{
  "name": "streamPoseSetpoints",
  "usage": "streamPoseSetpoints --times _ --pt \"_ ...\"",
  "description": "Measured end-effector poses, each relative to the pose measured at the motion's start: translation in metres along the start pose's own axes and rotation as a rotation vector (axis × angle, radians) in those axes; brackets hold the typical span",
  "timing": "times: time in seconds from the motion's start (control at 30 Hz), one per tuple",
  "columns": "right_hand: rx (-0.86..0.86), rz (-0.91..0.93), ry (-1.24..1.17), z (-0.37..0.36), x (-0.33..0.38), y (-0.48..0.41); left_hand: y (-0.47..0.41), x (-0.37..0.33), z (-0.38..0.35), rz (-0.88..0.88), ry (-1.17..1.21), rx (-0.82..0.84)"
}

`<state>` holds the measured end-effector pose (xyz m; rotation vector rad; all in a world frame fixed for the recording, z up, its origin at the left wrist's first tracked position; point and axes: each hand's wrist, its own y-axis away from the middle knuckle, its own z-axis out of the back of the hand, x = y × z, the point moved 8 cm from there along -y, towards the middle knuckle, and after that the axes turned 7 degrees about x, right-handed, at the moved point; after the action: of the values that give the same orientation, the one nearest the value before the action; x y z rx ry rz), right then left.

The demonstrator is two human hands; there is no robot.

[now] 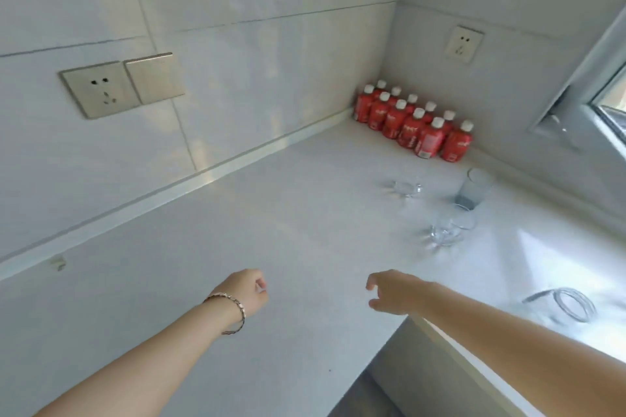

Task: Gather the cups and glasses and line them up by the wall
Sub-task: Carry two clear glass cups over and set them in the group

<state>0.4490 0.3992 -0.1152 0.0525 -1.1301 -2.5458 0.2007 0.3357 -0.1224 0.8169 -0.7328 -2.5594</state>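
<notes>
On the white counter (271, 234) stand several glasses. A low clear glass (404, 187) sits at the far middle, and a tall grey-blue tumbler (474, 189) is to its right. A clear glass (449, 226) is just in front of the tumbler. Another clear glass (572, 304) is at the near right, by my right forearm. My left hand (247, 291), with a bracelet on the wrist, hovers over the counter with its fingers curled and nothing in it. My right hand (394, 291) is beside it, fingers apart and empty. Both hands are well short of the glasses.
Several red bottles with white caps (415, 123) stand in two rows in the far corner against the right wall. The tiled wall (237, 78) has sockets on it. A window frame (589, 91) is at the right. The counter's front edge (450, 342) drops off near my right arm.
</notes>
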Motion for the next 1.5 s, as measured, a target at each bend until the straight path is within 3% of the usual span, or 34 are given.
streamPoseSetpoints --times 0.17,0.33,0.67,0.83,1.0,1.23,1.5 --pt "-0.125 -0.168 -0.116 0.026 -0.143 0.016 -0.042 -0.107 -0.035 -0.049 -0.009 0.025" --pt "-0.368 -0.314 -0.281 0.074 -0.218 0.005 -0.077 -0.168 -0.047 -0.118 -0.072 0.058" --pt "-0.348 -0.427 -0.586 0.101 -0.238 -0.082 -0.172 -0.242 -0.028 -0.175 -0.08 0.129" --pt "-0.287 -0.368 -0.594 0.107 -0.258 -0.089 -0.227 -0.308 -0.02 -0.215 -0.141 0.09" --pt "-0.331 -0.36 -0.606 0.118 -0.276 -0.08 -0.279 -0.383 -0.029 -0.264 -0.057 0.018" --pt "-0.382 -0.344 -0.579 0.122 -0.287 -0.061 -0.296 -0.39 -0.049 -0.22 0.017 -0.037" --pt "-0.368 -0.197 -0.488 0.114 -0.253 -0.029 -0.178 -0.326 -0.028 -0.356 0.075 -0.069"
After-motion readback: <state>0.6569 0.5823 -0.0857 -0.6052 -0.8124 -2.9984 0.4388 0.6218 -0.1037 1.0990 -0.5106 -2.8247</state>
